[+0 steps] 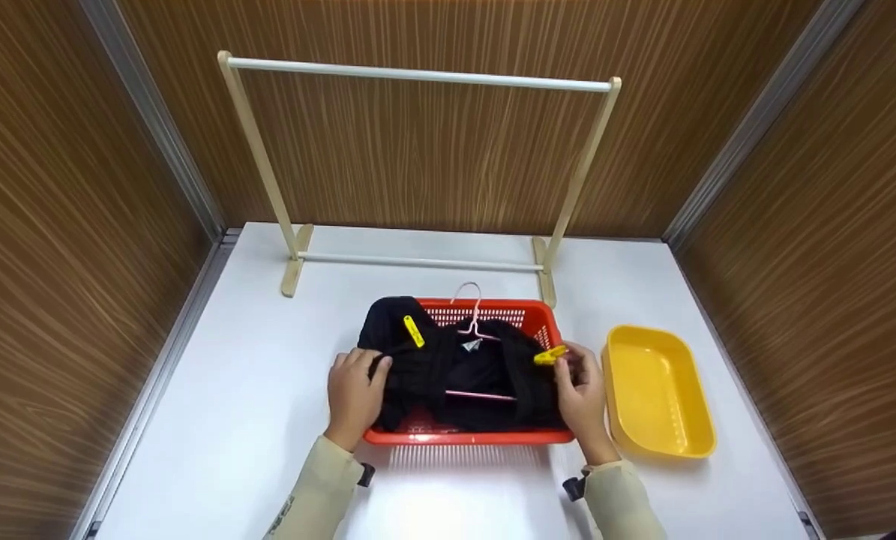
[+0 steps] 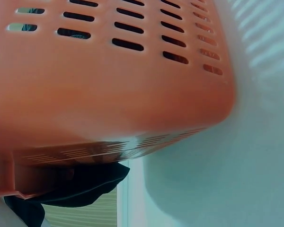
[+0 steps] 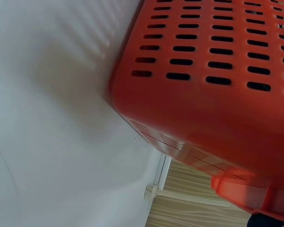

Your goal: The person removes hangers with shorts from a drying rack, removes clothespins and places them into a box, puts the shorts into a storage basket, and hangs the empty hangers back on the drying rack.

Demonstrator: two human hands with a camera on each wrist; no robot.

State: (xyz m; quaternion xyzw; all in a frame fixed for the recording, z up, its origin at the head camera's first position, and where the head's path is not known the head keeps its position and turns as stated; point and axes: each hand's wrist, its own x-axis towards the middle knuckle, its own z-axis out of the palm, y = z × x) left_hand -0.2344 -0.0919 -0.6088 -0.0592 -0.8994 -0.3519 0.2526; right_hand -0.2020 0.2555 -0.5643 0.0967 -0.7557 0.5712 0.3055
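A red plastic basket (image 1: 470, 438) stands on the white table, its slotted walls filling both wrist views. In it lies a heaped black garment (image 1: 418, 375), bulging over the left rim, with a pink hanger (image 1: 477, 315) inside it whose hook sticks up at the back. My left hand (image 1: 355, 390) grips the basket's left side, thumb over the cloth. On the opposite side, my right hand (image 1: 584, 386) holds the right rim, fingertips right at a yellow clothespin (image 1: 549, 355). Another yellow clothespin (image 1: 414, 331) is on the garment's left part. The wrist views hide most of both hands.
Behind the basket stands a rack with wooden posts and a white top rail (image 1: 418, 73). Close by my right hand is a yellow tray (image 1: 654, 390). Wood-grain panels (image 1: 433, 150) enclose the table at the back and sides.
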